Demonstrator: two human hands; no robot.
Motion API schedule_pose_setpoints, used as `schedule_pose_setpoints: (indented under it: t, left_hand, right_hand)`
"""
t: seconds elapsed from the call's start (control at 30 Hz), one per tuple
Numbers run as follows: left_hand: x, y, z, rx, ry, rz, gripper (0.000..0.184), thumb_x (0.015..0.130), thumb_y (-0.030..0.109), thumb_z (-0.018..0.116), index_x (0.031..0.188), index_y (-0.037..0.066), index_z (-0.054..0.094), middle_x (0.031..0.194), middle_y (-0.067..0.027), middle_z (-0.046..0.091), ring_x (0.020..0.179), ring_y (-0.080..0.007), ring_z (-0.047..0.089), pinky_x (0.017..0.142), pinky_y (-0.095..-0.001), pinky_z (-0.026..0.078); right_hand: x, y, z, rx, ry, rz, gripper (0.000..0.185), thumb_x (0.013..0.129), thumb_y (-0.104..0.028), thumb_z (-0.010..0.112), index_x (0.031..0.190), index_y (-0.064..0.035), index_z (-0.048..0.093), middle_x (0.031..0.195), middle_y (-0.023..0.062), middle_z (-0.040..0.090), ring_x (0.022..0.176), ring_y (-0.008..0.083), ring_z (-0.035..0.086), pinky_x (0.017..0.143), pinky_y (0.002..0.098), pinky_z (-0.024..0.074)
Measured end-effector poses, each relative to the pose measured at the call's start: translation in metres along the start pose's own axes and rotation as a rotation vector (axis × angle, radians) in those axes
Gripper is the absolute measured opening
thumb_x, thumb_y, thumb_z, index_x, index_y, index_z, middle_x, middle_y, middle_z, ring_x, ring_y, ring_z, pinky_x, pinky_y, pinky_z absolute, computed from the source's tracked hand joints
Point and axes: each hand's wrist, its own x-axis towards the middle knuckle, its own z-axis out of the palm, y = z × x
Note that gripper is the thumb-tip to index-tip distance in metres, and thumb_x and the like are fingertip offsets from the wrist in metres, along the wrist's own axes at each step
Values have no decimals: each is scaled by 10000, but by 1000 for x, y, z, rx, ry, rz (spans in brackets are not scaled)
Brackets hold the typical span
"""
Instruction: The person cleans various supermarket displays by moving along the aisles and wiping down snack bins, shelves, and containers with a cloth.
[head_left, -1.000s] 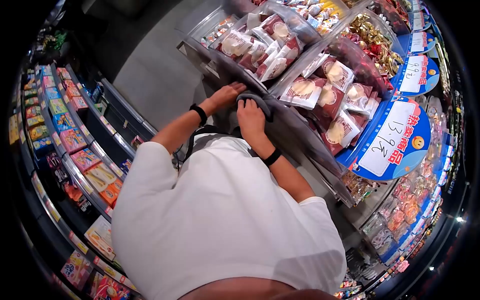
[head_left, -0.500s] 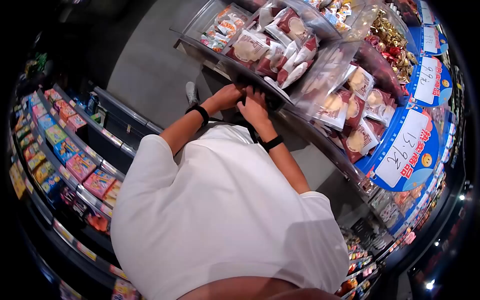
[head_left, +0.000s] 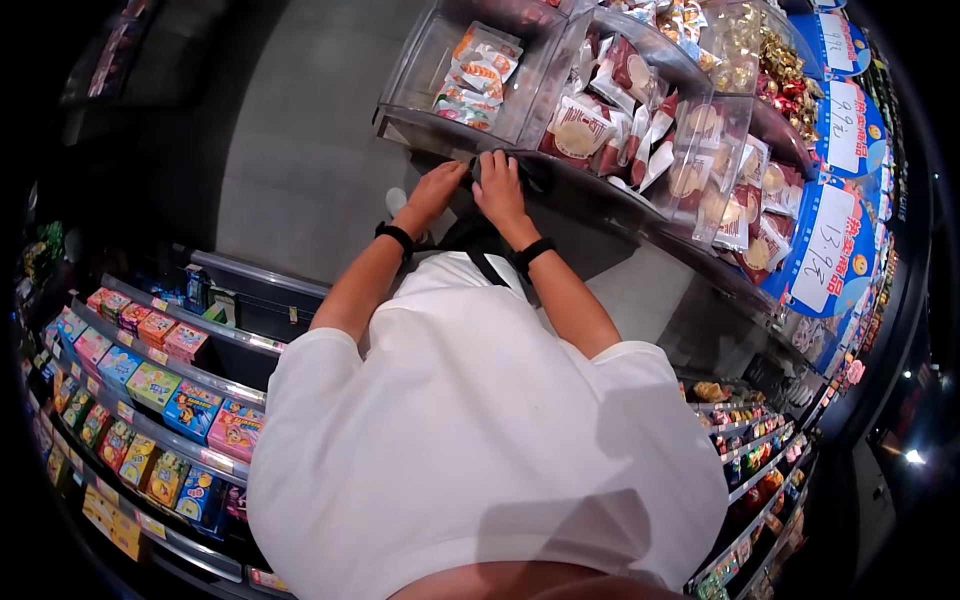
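Observation:
My left hand (head_left: 437, 192) is just under the front edge of the candy display, its fingers bent against a dark cloth (head_left: 476, 170). Beside it, my right hand (head_left: 499, 189) has its fingers closed over the same dark cloth, which is mostly hidden between the hands. Above the hands are clear plastic bins: one holds orange and white packets (head_left: 482, 72), the one to its right holds maroon and white packets (head_left: 580, 128). Both wrists wear black bands.
Shelves of colourful boxes (head_left: 152, 385) curve along the left. Blue price signs (head_left: 828, 248) line the display's right side. Grey floor (head_left: 290, 130) shows beyond the hands, with a shoe (head_left: 396, 201) near my left hand. More stocked shelves (head_left: 752, 440) stand at the lower right.
The view has turned, and the bins now sit further right relative to my hands. Both hands have shifted along the display's front edge toward its left corner. More of the orange packets' bin shows.

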Motion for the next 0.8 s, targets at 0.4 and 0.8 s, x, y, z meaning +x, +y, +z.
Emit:
schedule_pose_setpoints:
  t: [0.4,0.8]
  left_hand:
    - [35,8,25,-454,-345,-470,598,816,209,644,1227,-126,367,1043,-360,611,1052,-497,582,854,-475,476]
    - [37,0,-132,429,21,-354,381,711,252,787,965,-6,669,1182,-116,532,1118,-316,471,924,-433,376]
  right_hand:
    - [-51,28,-6,16,-8,485,416,887,-246,609,1238,-37,532,1276,279,484,1005,479,585,845,521,504]
    - [50,-57,-48,179,201,-171,424,747,-93,692,1128,-8,526,1078,165,513,1020,356,575,867,431,499]
